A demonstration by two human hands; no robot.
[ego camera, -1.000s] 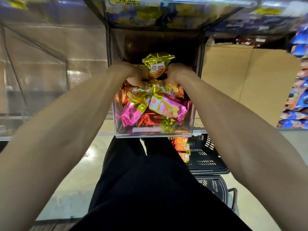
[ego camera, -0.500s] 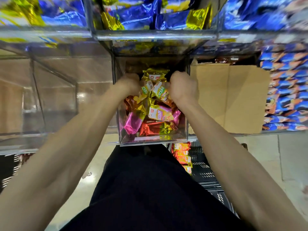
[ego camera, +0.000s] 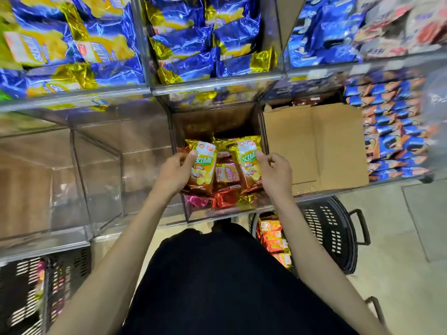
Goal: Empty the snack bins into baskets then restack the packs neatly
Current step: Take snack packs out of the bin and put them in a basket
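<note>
Above the bin (ego camera: 205, 215), left hand (ego camera: 174, 174) and right hand (ego camera: 277, 175) pinch packs (ego camera: 203, 165).

Counted 2 hands: left hand (ego camera: 175, 174), right hand (ego camera: 275, 176). Each held 1 gold pack: left pack (ego camera: 202, 165), right pack (ego camera: 249, 163). 1 cardboard box (ego camera: 319, 143). 2 black baskets: right basket (ego camera: 331, 235), left basket (ego camera: 21, 293); possibly a third, view too blurred.

Head view, sole camera: worn on the person's head, facing forward and steeply down, close above left hand (ego camera: 173, 175) and right hand (ego camera: 278, 176); clear bin (ego camera: 215, 217) just beyond them.
</note>
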